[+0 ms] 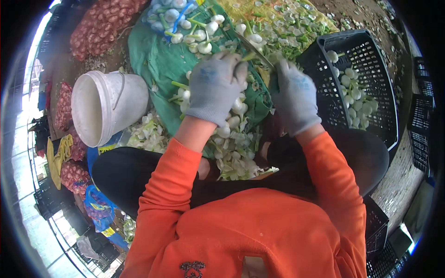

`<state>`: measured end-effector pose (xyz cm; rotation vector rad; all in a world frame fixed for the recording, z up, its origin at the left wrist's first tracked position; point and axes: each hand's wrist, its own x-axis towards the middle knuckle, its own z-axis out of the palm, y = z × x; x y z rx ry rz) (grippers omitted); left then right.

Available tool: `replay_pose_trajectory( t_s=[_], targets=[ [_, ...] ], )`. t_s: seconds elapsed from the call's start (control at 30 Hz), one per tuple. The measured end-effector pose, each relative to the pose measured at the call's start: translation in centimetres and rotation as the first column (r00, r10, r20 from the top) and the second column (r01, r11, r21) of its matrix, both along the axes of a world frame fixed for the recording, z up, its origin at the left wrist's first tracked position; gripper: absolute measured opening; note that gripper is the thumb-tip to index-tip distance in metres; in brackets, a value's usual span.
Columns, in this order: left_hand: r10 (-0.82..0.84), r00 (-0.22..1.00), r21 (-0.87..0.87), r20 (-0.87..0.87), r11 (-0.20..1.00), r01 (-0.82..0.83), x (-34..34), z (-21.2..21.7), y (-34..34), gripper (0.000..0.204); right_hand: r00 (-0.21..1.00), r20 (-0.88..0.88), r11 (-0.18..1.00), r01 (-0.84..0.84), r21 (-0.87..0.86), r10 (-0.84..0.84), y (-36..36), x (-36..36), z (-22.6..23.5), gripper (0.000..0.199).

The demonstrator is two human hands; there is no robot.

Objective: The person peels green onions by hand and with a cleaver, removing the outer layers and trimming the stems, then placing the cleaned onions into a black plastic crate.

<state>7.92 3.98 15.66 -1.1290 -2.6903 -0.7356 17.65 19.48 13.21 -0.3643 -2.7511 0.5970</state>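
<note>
Onion bulb [244, 56], white with a green stalk, sits pinched in my left hand [214, 85], which is gloved in grey and closed around it above the green cloth [155, 65] spread between my knees. My right hand [294, 95], gloved the same, is clenched on the handle of a knife [256, 49] whose blade runs up and left, its edge meeting the stalk right beside my left fingertips.

By my reckoning I am in the trimming step: cutting the stalk off this bulb. The next move would call for a short, controlled cut with the blade kept clear of my left fingers, since they lie almost against the edge.

Below my hands the cloth carries more white bulbs [234, 118] and a heap of pale peelings [234, 157] running down toward my lap. Further up lie untrimmed onions [197, 30] with their stalks on, and cut green scraps [289, 32] scattered over a yellow sack. To my right stands a black plastic crate [366, 51] holding cleaned bulbs. To my left a white bucket [109, 104] lies tipped on its side, with red mesh sacks [99, 25] of onions beyond it.
</note>
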Motion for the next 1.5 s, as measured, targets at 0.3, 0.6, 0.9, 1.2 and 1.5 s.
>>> replay_pose_trajectory(
  t_s=[0.3,0.6,0.9,1.2,1.5],
  targets=[
    [0.164,0.904,0.403,0.394,0.853,-0.331,2.6,2.3,-6.0,0.020,0.989,0.141,0.825,0.117,-0.553,-0.046,-1.0,4.9,-2.3,0.031],
    [-0.302,0.254,0.393,0.919,0.651,-0.649,6.1,0.7,-2.4,0.024,0.991,0.013,0.479,0.076,-0.875,-0.135,-4.3,4.4,-1.3,0.034],
    [-0.225,0.167,0.235,0.960,0.971,-0.040,4.0,1.2,-4.2,0.047,0.996,-0.010,0.947,-0.089,-0.308,0.091,-4.2,4.7,0.4,0.011],
    [-0.281,0.839,0.190,0.465,0.958,0.216,2.8,-3.6,-6.7,0.039,0.942,-0.087,0.938,-0.309,0.158,0.325,-4.6,4.3,0.9,0.034],
    [-0.277,0.912,0.182,0.304,0.956,0.230,4.0,-2.9,-6.9,0.039,0.920,-0.165,0.918,-0.310,0.249,0.356,-4.2,4.2,-0.1,0.022]
  ],
)
